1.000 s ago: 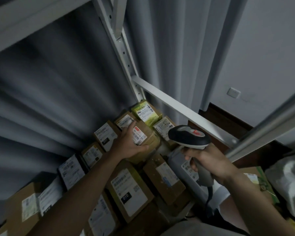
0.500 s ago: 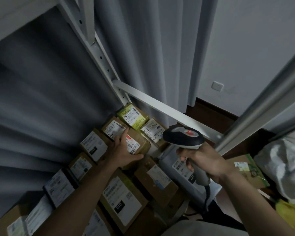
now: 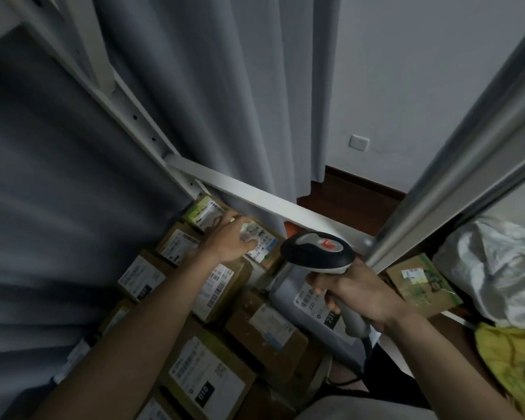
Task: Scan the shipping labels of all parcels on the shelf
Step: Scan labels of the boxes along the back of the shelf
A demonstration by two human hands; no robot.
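Cardboard parcels [image 3: 225, 380] crowd shelf; progress undeterminable. Left hand [image 3: 231, 242] touches far parcel [image 3: 262, 242], grip unclear; right hand [image 3: 358, 294] clenches scanner [image 3: 317, 253].

Dim bluish light, motion blur at left, wide-angle bending at edges

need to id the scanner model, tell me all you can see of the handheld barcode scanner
The barcode scanner is pistol-shaped: a glossy black, plastic-looking head with a grey panel and a small red mark on top, and a light grey handle. The right hand grips the handle, holding it above a grey parcel. No model text is legible.
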